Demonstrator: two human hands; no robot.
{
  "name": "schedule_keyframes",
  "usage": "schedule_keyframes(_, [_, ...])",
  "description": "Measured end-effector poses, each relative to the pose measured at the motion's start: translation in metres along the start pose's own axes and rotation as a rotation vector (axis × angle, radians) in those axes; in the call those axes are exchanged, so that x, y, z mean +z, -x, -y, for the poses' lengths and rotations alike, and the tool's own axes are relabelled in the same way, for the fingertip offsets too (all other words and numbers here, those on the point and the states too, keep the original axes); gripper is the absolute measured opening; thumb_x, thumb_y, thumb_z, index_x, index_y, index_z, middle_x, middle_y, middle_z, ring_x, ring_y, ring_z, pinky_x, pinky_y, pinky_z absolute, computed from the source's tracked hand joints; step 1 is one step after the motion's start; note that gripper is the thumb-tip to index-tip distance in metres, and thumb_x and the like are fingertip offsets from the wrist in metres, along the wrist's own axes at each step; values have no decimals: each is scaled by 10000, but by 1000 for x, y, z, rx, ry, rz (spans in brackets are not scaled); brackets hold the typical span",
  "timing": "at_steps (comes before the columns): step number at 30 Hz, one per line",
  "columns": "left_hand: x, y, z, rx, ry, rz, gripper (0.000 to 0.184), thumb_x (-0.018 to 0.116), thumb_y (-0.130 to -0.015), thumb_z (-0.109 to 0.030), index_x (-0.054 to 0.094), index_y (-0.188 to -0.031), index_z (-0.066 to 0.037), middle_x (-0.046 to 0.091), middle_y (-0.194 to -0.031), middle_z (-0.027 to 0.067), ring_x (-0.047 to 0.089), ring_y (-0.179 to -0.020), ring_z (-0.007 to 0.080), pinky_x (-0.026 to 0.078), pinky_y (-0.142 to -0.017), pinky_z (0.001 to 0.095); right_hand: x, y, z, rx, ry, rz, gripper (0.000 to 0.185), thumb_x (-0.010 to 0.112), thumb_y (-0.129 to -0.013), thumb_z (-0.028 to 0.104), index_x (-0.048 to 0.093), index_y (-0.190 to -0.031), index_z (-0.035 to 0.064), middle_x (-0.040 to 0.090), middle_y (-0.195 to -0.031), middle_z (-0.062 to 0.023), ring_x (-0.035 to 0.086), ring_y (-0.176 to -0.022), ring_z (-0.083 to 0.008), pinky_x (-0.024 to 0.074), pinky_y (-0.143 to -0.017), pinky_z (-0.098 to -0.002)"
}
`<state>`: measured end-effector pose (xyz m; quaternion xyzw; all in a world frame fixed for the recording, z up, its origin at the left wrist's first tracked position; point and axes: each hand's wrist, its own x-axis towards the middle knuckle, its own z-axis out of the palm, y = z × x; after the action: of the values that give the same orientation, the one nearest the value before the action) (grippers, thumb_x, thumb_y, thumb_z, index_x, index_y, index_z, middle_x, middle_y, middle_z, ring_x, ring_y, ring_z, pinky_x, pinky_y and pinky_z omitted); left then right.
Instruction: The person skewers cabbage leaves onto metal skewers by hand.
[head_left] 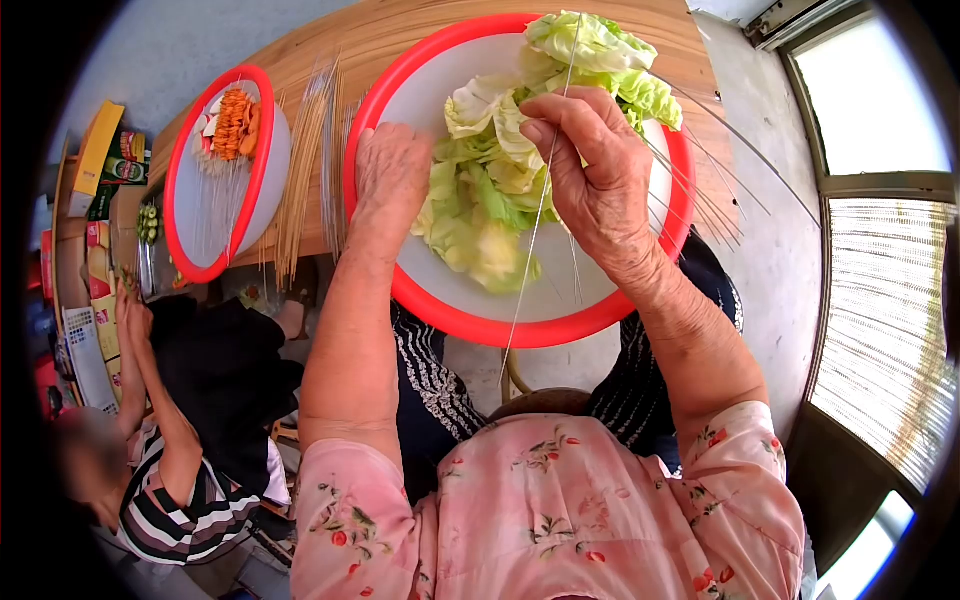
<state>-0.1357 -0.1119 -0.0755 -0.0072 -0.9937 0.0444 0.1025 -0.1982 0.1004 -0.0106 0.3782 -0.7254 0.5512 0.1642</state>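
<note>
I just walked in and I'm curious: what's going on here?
The person's right hand pinches a thin skewer above lettuce leaves in a large red-rimmed tray. Their left hand is curled beside the leaves; whether it holds anything is unclear. A smaller tray with orange food sits farther left.

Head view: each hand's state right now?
Left hand: curled closed; whether it holds anything can't be told.
Right hand: closed, holding a thin skewer.

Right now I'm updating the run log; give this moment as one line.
lettuce leaves: heaped in red-rimmed tray | right hand: pinching thin grey skewer | left hand: curled over tray's left side, grip unclear
</note>
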Motion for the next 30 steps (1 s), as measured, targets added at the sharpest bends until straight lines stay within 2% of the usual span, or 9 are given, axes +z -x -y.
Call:
schedule_keyframes(4, [2,2,0,-24,10,-123,81,635,-631,-33,601,-682,-86,547,-720,83,535,-759,265,385,-664,406,-1,-2,1,-20,-23,-34,131,659,-793,16,609,-912,38,581,-798,-118,591,-712,-277,476,-600,-336])
schedule_keyframes(7, [-5,4,1,-9,49,-44,74,593,-674,-37,610,-736,-73,566,-713,106,551,-762,292,404,-669,422,0,-3,0,2,-58,-54,122,661,-795,22,615,-907,38,587,-785,-113,592,-714,-270,477,-607,-326])
schedule_keyframes(10, [-10,3,-2,-148,116,127,94,582,-689,-35,604,-780,-42,590,-744,136,567,-773,325,423,-677,446,-2,-4,2,14,-53,-53,117,661,-797,24,620,-905,38,593,-782,-112,592,-715,-265,477,-615,-321])
schedule_keyframes(13, [-28,5,2,-168,324,-10,189,555,-716,-39,627,-891,-33,608,-789,183,588,-763,352,462,-687,423,-3,-3,3,64,-118,-47,100,653,-814,42,622,-909,38,593,-777,-101,588,-708,-244,472,-619,-308])
schedule_keyframes(16, [-28,11,14,-279,485,-129,241,538,-745,-47,636,-957,10,651,-831,199,640,-754,303,499,-688,363,-3,-2,3,191,-282,-31,77,641,-835,66,619,-902,34,596,-778,-88,582,-700,-213,465,-620,-292])
schedule_keyframes(19, [-53,15,21,-596,1027,90,318,495,-801,-54,614,-1086,23,667,-878,99,639,-769,165,492,-706,263,2,0,1,221,-332,-28,79,636,-847,87,616,-895,27,597,-769,-79,576,-698,-196,461,-622,-285])
schedule_keyframes(20, [-68,15,16,-677,1359,75,291,519,-822,-58,602,-1071,67,650,-921,57,623,-810,109,494,-718,242,3,1,2,222,-320,-13,74,635,-845,76,613,-888,21,605,-772,-81,578,-703,-196,466,-630,-293])
schedule_keyframes(26, [-71,6,2,-718,1932,-132,273,543,-827,-66,601,-1064,57,650,-967,94,639,-815,146,524,-723,262,10,2,7,161,-169,24,103,639,-811,23,621,-912,20,618,-823,-117,604,-741,-240,483,-645,-309])
schedule_keyframes(30, [-69,0,-11,-678,2002,-99,286,530,-838,-68,582,-1093,51,643,-986,120,646,-842,186,540,-750,309,17,-4,8,178,-116,-4,244,655,-799,37,596,-1035,26,613,-896,-151,616,-783,-272,495,-666,-322])
